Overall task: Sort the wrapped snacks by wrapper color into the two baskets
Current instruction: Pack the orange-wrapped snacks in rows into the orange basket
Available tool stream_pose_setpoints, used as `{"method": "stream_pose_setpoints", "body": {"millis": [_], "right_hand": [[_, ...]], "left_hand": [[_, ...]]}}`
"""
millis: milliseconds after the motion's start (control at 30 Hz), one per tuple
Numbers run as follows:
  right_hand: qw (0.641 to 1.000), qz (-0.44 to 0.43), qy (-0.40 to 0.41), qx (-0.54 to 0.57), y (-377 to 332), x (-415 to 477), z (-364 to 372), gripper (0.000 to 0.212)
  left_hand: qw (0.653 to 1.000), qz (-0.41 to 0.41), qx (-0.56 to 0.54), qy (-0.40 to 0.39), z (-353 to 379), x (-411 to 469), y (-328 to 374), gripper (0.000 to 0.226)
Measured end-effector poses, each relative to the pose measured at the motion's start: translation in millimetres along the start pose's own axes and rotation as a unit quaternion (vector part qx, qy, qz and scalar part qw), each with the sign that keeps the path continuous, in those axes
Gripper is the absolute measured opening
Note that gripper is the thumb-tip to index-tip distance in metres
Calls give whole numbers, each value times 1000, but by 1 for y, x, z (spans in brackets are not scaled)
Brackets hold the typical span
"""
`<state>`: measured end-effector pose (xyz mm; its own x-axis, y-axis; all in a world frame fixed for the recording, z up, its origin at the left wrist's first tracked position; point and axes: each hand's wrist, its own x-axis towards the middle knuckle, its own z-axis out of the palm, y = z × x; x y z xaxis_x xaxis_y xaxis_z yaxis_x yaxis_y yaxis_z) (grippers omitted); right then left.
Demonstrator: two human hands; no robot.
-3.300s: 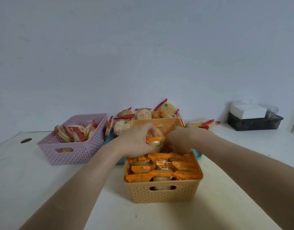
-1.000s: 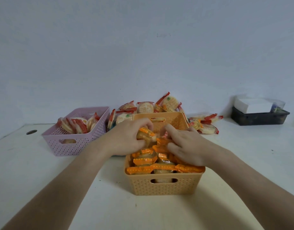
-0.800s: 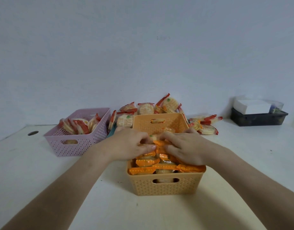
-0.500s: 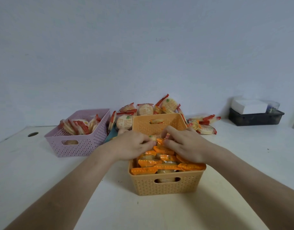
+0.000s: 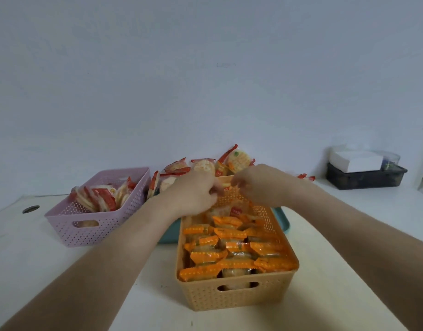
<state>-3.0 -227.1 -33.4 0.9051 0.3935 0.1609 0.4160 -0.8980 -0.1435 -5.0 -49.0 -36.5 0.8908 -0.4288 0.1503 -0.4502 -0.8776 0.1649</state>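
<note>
Snacks (image 5: 220, 249) in orange wrappers, packed in rows, filling the orange basket (image 5: 236, 295) close to the rim.

At the grip: left hand (image 5: 193, 194) and right hand (image 5: 256, 185), fingers curled, fingertips close together above the basket's far end, just short of the unsorted pile (image 5: 203, 167). Too blurred to tell a pinch on a wrapper from an empty curl, for either hand. Something pale between the fingertips, perhaps a wrapper; not certain.

Changed within the last second: no longer pressing on the rows at mid-basket, but lifted off them and shifted away from the body to the far rim. Rows now flat and uncovered.

For the task, as a judgement: settling of the orange lot looks done for the moment. Looks like a reach for the next piece from a pile of mostly red-edged wrappers. Calls for a check of wrapper colour before any drop: red to the pink basket (image 5: 93, 225) at left, already holding red snacks (image 5: 103, 197) on edge; orange to the near one. Little room left there, so some risk of a piece sliding over the rim.

Outward: tray (image 5: 281, 218) under the pile and behind the orange basket; a few red pieces (image 5: 306, 176) on the table (image 5: 38, 259) to the right; far right, a dark bin (image 5: 365, 180) with a white box (image 5: 356, 161) on top, well apart from the sorting.
</note>
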Motion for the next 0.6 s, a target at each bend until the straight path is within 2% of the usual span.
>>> {"method": "stream_pose_setpoints", "body": {"millis": [67, 133, 267, 367, 467, 533, 600], "right_hand": [[988, -2, -82, -129, -1, 16, 15, 30], [976, -4, -120, -181, -1, 22, 25, 23], [990, -2, -90, -109, 2, 23, 32, 19], [998, 0, -48, -38, 5, 23, 30, 18], [1000, -5, -23, -4, 6, 15, 18, 33], [999, -17, -32, 1, 5, 6, 9, 41], [997, -37, -66, 4, 3, -3, 5, 38]], "left_hand": [[996, -10, 41, -81, 7, 16, 5, 23], [988, -22, 63, -141, 16, 25, 8, 21], [975, -30, 33, -218, 28, 33, 6, 25], [979, -25, 36, -201, 31, 35, 2, 12], [984, -31, 53, -165, 34, 32, -1, 4], [990, -24, 56, -130, 33, 30, -2, 25], [994, -12, 60, -85, 31, 27, -3, 37]]}}
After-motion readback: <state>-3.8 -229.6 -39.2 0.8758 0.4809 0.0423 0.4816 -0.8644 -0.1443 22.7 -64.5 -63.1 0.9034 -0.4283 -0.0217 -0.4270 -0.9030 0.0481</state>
